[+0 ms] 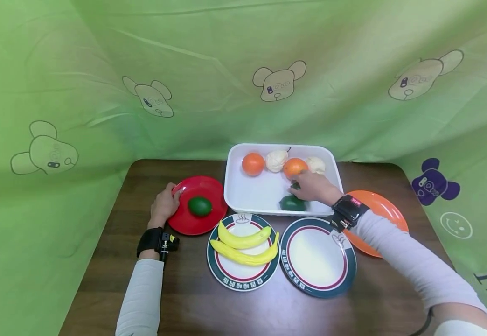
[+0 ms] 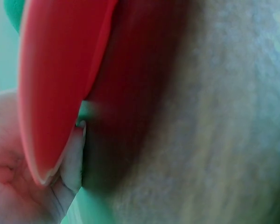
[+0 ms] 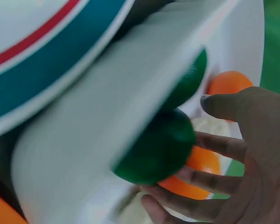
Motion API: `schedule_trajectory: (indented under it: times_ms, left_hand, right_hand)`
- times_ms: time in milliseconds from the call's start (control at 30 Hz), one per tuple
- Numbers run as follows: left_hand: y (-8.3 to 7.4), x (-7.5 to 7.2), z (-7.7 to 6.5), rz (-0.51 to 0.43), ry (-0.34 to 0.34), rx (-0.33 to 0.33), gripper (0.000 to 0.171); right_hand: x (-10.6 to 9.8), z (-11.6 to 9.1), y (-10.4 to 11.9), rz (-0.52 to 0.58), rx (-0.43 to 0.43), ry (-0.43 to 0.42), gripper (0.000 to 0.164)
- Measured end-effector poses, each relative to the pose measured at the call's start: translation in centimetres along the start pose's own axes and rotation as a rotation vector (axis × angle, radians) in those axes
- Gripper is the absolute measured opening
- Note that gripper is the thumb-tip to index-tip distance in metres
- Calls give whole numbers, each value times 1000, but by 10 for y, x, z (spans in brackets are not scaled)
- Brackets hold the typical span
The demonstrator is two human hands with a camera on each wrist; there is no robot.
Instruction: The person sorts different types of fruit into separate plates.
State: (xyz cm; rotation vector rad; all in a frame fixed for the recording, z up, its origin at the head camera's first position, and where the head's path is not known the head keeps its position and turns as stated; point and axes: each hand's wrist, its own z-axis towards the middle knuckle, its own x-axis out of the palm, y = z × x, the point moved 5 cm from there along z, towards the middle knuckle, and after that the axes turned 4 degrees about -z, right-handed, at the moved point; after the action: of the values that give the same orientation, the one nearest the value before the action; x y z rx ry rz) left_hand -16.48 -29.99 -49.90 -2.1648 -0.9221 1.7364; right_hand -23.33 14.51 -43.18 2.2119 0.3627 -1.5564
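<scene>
My left hand grips the left rim of a red plate, on which lies a dark green oval fruit. In the left wrist view, the plate is raised at this edge, with fingers beneath it. My right hand reaches into a white tray over two more green fruits. In the right wrist view, its fingers are spread at the far side of the nearer green fruit; the thumb stands beside the other green fruit.
Two oranges and two whitish round items lie along the tray's back. Two bananas lie on a green-rimmed plate; a matching plate stands beside it. An orange plate is partly under the right forearm.
</scene>
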Motion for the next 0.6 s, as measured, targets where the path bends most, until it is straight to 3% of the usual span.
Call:
schedule_trajectory:
  times_ms: [233,367,500,600]
  left_hand:
    - [3,-1,-1,-8,2,-15,34]
    - [1,-4,0,-16,-14,-6,34]
    - [1,-4,1,-12,-19,1,37]
    - [3,-2,0,-7,-7,-8,38]
  right_hand:
    - [18,11,3,-10,-36,7,26]
    - [20,18,0,-5,-11,2,24]
    - [15,23,-1,4,39,-55,24]
    - [2,25,13,26,32,-149,26]
